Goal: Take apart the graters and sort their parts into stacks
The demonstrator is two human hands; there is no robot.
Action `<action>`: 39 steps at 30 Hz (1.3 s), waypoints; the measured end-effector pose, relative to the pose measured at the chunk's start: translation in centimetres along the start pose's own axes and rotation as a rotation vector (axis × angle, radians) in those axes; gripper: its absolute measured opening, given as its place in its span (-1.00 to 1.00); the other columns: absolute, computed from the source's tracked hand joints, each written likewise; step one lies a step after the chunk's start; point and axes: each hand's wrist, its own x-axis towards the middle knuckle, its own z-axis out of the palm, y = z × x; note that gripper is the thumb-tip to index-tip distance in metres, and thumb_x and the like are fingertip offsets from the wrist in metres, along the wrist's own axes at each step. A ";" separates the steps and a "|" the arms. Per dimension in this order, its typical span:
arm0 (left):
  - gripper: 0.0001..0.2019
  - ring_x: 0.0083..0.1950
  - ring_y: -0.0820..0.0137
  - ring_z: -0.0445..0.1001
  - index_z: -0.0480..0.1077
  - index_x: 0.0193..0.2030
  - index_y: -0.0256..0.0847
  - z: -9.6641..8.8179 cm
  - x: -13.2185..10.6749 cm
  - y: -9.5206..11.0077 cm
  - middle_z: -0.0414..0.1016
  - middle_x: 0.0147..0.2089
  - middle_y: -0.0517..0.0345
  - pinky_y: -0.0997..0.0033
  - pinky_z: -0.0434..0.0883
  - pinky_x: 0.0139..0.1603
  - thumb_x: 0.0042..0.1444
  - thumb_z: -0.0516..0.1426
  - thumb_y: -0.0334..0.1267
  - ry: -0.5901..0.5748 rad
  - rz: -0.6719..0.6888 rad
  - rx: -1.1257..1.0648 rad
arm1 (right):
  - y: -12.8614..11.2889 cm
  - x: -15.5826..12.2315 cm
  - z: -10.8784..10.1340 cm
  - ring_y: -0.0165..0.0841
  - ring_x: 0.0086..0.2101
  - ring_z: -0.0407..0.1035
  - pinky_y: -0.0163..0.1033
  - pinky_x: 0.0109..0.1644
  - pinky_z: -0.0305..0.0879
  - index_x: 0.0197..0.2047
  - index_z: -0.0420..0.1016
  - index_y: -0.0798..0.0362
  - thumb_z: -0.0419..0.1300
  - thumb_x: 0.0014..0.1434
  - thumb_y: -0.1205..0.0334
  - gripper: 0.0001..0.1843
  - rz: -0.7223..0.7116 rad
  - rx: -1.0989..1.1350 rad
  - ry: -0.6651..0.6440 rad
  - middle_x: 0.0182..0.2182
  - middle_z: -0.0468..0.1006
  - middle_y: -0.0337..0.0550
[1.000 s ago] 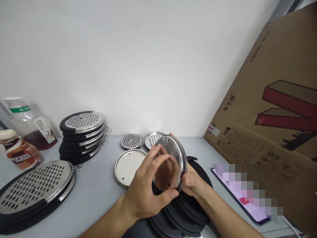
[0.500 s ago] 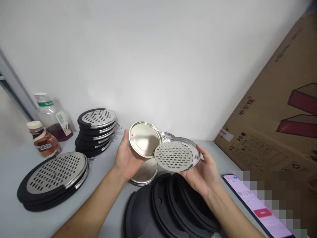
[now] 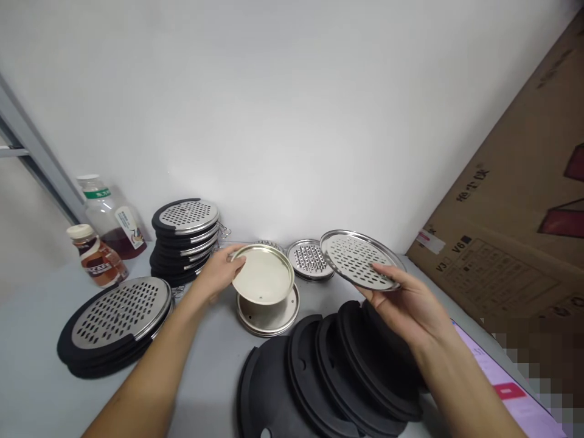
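The grip of the left hand is clamped on a cream-faced steel disc tilted over a second steel disc on the table, and a perforated steel grater plate is raised, clamped in the grip of the right hand

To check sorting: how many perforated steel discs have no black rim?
3: disc in the right hand, disc on the counter, disc behind the left hand. More may be hidden.

Grey counter, stacked steel graters, black rims, two bottles
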 end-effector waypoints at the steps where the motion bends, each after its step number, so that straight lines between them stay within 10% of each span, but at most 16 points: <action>1: -0.64 -0.35 0.28 0.49 0.52 -0.02 -0.24 0.0 0.0 -0.4 0.56 -0.37 0.09 0.37 0.38 -0.32 0.02 0.18 -0.21 -0.039 0.009 0.090 | -0.1 0.1 -0.1 -0.11 -0.01 0.49 0.03 0.04 0.53 0.16 0.37 -0.03 0.21 0.07 0.51 -0.42 -0.009 0.010 0.012 -0.04 0.61 -0.09; 9: -0.72 0.01 -0.04 0.42 0.60 -0.09 -0.24 1.6 -0.4 -2.5 0.52 -0.14 -0.18 0.01 0.25 0.12 0.07 0.18 -0.26 -0.007 0.137 0.655 | 1.7 0.5 0.0 -0.12 -0.06 0.52 -0.06 0.00 0.54 -0.02 0.50 0.16 0.26 0.07 0.49 -0.63 0.087 -0.007 0.025 -0.14 0.64 0.01; 14: -0.50 0.18 0.04 0.30 0.37 0.23 -0.17 3.2 -2.3 -0.3 0.39 0.07 -0.12 0.05 0.24 0.22 0.17 0.16 -0.06 0.074 0.386 0.701 | 2.5 -0.2 0.6 -0.15 -0.11 0.54 -0.09 -0.05 0.53 -0.04 0.52 0.18 0.27 0.14 0.36 -0.72 0.151 -0.042 -0.019 -0.16 0.65 0.03; 21: -0.57 0.22 0.24 0.32 0.45 0.11 0.04 5.3 -5.9 2.6 0.41 0.19 0.14 0.14 0.19 0.32 0.07 0.28 -0.05 -0.418 0.864 0.521 | 3.4 -0.5 1.2 -0.22 -0.23 0.56 -0.15 -0.22 0.54 -0.03 0.50 0.14 0.14 0.29 0.18 -0.73 0.265 -0.069 -0.119 -0.21 0.65 0.00; 30: -0.34 0.24 0.21 0.30 0.43 0.15 0.08 4.5 -5.9 2.6 0.37 0.24 0.16 0.16 0.23 0.30 -0.17 0.41 -0.03 -0.492 0.690 0.529 | 4.0 -1.1 1.4 -0.33 -0.44 0.50 -0.25 -0.45 0.48 -0.06 0.50 0.13 0.20 0.25 0.10 -0.70 0.241 -0.227 -0.091 -0.27 0.64 -0.03; 39: -0.54 0.23 0.25 0.34 0.49 0.04 0.08 3.8 -5.5 3.4 0.47 0.16 0.22 0.22 0.23 0.29 -0.03 0.33 0.02 -0.500 0.512 0.397 | 3.7 -1.3 1.7 -0.37 -0.50 0.46 -0.26 -0.50 0.47 -0.05 0.49 0.13 0.23 0.22 0.06 -0.66 0.213 -0.338 -0.113 -0.31 0.63 -0.04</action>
